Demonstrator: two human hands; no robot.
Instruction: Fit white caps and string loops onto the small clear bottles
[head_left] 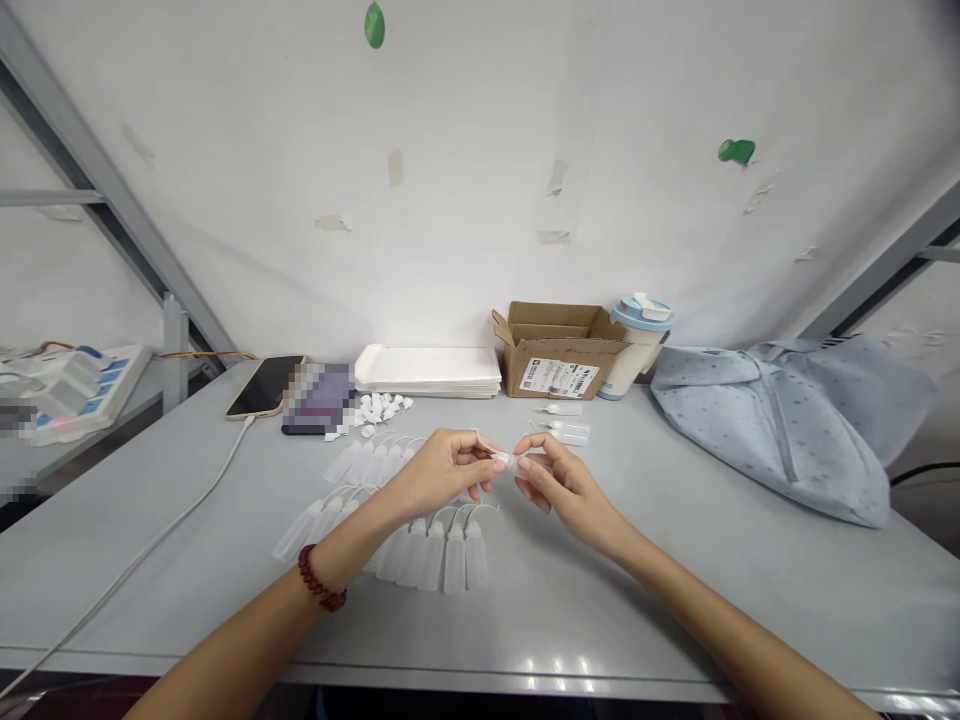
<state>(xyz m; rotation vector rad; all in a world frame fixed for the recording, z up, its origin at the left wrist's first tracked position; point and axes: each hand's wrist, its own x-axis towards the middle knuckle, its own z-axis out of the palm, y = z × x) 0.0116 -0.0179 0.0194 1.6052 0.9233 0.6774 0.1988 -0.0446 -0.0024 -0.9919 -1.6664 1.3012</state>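
My left hand (448, 470) and my right hand (556, 482) meet above the grey table (675, 590), fingers pinched on one small white plastic piece (503, 461) held between them. Below and to the left lie several small translucent squeeze bottles (442, 555) in rows, with thin needle tips. A pile of small white caps (377, 408) sits farther back. A red bead bracelet (319, 583) is on my left wrist.
At the back stand a phone (264, 386) on a white cable, a stack of white trays (427, 370), an open cardboard box (559, 352) and a blue-lidded cup (637, 340). A light blue cloth bag (787, 420) lies at right. Two loose bottles (566, 430) lie near the box.
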